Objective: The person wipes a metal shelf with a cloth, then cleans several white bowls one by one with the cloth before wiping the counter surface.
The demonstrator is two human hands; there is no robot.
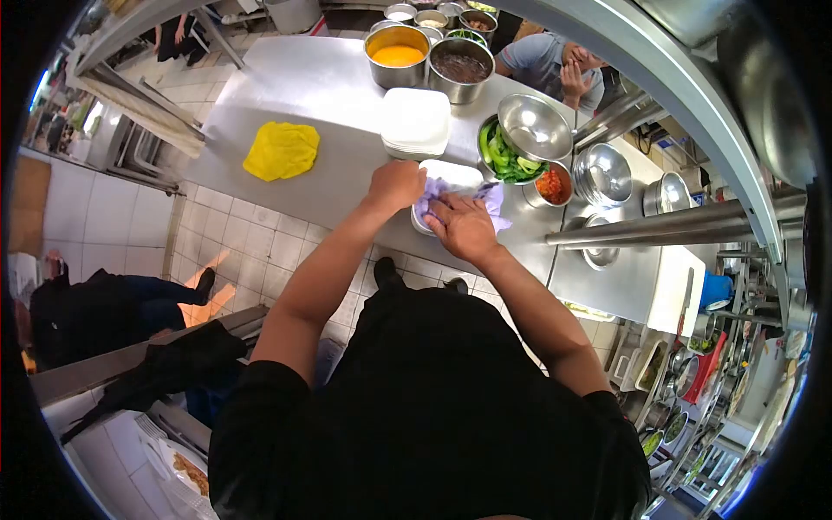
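A white rectangular dish (455, 174) lies at the near edge of the steel table. My left hand (397, 185) is closed at the dish's left rim, its fingertips partly hidden. Pressed down into the dish, my right hand (464, 225) holds a light purple cloth (490, 201) bunched under its fingers. The cloth covers much of the dish's inside and hangs past its right side. Just beyond stands a stack of white dishes (416, 120).
Left on the table (347, 173) lies a yellow cloth (282, 151). Pots of orange liquid (399, 55) and dark sauce (460, 68) stand behind. To the right are green peppers (501, 156), chopped red food (551, 185) and metal bowls (604, 173). A person (550, 65) is across the table.
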